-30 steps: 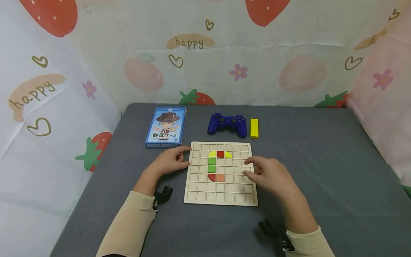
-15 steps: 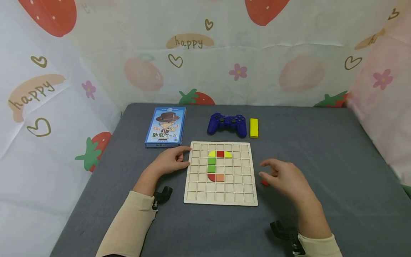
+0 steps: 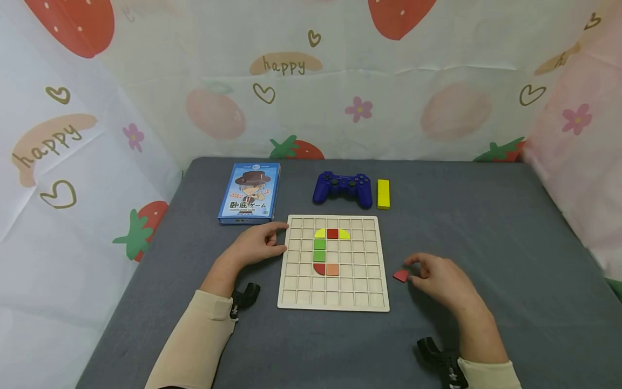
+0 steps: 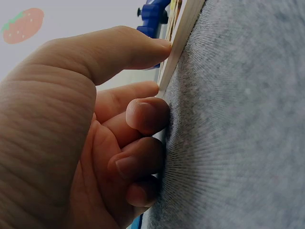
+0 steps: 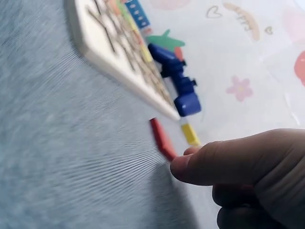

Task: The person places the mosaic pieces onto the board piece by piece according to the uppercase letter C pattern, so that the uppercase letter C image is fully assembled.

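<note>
A pale wooden grid board (image 3: 359,298) lies mid-table with yellow, red, green and orange pieces (image 3: 319,250) set in some cells. My left hand (image 3: 254,244) touches its left edge with thumb and index finger spread apart; in the left wrist view, the other fingers (image 4: 145,155) are bent close to the cloth. Off the board's right side lies a red quarter-round piece (image 3: 400,276). Right beside it is my right hand (image 3: 442,280), thumb tip at the piece's near corner and index finger a little farther back. The right wrist view shows the thumb (image 5: 209,164) overlapping the end of the red piece.
Behind the board stand a blue boxed game (image 3: 249,193), a dark blue game controller (image 3: 343,189) and a yellow block (image 3: 383,194). Grey cloth (image 3: 510,243) covers the table, with a printed curtain (image 3: 389,70) along the back and sides.
My right hand has moved from over the board's right edge rightward and toward me, uncovering the red piece on the cloth. The left hand has stayed at the board's edge.
</note>
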The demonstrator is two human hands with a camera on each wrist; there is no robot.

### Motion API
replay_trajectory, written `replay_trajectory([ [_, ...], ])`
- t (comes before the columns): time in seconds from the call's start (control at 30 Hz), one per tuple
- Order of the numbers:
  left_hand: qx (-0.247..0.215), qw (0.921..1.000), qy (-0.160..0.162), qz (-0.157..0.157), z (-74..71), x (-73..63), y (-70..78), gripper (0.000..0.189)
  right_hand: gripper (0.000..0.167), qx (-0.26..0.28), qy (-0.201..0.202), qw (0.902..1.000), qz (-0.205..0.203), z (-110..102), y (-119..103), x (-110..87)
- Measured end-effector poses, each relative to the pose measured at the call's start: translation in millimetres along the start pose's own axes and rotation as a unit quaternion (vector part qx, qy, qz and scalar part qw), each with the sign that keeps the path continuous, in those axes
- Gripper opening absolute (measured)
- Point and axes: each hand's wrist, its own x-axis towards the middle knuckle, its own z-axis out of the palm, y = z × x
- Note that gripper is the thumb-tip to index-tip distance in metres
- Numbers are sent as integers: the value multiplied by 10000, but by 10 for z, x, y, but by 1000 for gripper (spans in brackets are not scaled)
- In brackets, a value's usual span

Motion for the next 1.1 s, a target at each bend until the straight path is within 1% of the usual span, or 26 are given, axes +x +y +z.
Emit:
replay_trajectory([
  [0.17, 23, 10000, 19, 58, 10, 0, -12, 54, 32, 29, -57, 9999, 91, 72, 47, 32],
  [0.3, 8, 10000, 24, 66, 12, 0, -2, 54, 34, 36, -46, 9999, 139, 98, 39, 45],
  [0.6, -16, 10000, 6, 4, 15, -4, 12, 55, 33, -37, 142, 9999, 17, 180, 30, 96],
  [0.73, 11, 10000, 2, -7, 15, -6, 11, 55, 32, -144, 263, 9996, -4, 221, 5, 109],
  [0.93, 49, 10000, 1, -7, 11, -6, 12, 55, 33, -320, 472, 9982, 163, 280, -40, 128],
  [1.1, 13, 10000, 6, -6, -4, -21, 27, 55, 36, -374, 777, 9960, 246, 331, -47, 156],
])
